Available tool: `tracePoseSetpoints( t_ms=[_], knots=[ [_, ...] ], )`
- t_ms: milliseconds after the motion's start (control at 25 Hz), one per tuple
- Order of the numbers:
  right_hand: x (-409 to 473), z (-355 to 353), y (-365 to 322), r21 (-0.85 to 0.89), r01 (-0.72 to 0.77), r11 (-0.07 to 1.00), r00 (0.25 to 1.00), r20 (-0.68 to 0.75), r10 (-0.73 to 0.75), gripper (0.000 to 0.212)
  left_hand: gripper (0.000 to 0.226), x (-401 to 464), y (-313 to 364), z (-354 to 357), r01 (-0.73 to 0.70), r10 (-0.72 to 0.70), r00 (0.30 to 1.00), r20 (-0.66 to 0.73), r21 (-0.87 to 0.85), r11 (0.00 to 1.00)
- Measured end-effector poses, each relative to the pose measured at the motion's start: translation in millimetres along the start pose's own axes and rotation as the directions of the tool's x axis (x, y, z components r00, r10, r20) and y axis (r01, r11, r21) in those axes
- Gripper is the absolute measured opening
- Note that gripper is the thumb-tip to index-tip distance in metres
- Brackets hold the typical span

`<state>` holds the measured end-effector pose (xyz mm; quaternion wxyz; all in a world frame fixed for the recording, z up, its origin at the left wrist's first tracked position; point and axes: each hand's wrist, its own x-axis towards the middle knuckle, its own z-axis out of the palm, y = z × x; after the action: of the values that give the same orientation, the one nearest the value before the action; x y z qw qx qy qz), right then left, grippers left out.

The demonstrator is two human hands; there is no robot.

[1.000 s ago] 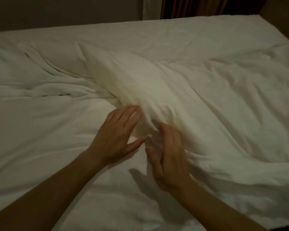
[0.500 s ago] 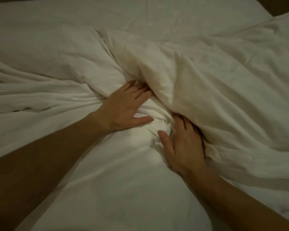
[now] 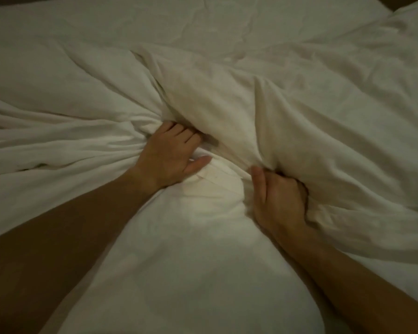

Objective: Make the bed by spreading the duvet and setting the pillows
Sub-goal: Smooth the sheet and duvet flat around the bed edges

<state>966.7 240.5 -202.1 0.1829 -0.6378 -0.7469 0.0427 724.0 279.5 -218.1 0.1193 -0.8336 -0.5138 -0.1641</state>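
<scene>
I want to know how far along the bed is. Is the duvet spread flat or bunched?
Bunched. The duvet rises in a thick crumpled ridge mid-bed, and both the left hand and right hand grip gathered folds of it.

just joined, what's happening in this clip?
A person is making a bed, working on a rumpled white fabric duvet that is bunched into a thick fold across the middle. The left hand has its fingers dug into gathered cloth beside the fold. The right hand is curled round a fistful of the fold's near edge. The duvet is not yet spread flat, and no separate pillow can be made out.
</scene>
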Motion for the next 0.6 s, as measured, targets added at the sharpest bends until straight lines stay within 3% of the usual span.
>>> tracePoseSetpoints(
  t_ms=[80, 320, 440, 600],
  knots=[
    [-7.8, -6.6, -0.1, 0.011, 0.022, 1.0, 0.999, -0.031, -0.022, 0.067, 0.049, -4.1, 8.1, 3.6, 0.011, -0.015, 0.995, -0.095, -0.04, 0.999],
    [-20.1, -38.3, 2.4, 0.166, 0.067, 0.984, 0.998, -0.002, -0.068, 0.073, 0.073, -7.9, 36.1, -58.7, 0.148, -0.165, 0.982, -0.096, -0.162, 0.976],
    [-23.6, -66.1, -1.8, 0.214, 0.164, 0.963, 0.986, -0.057, -0.156, 0.067, 0.077, -17.3, 50.6, -112.2, 0.193, -0.196, 0.981, -0.016, -0.098, 0.976],
    [-47.2, -120.8, -9.0, 0.261, 0.358, 0.897, 0.934, -0.108, -0.341, 0.073, 0.079, -52.3, 92.5, -178.4, 0.338, -0.332, 0.939, 0.089, -0.062, 0.939]
  ],
)
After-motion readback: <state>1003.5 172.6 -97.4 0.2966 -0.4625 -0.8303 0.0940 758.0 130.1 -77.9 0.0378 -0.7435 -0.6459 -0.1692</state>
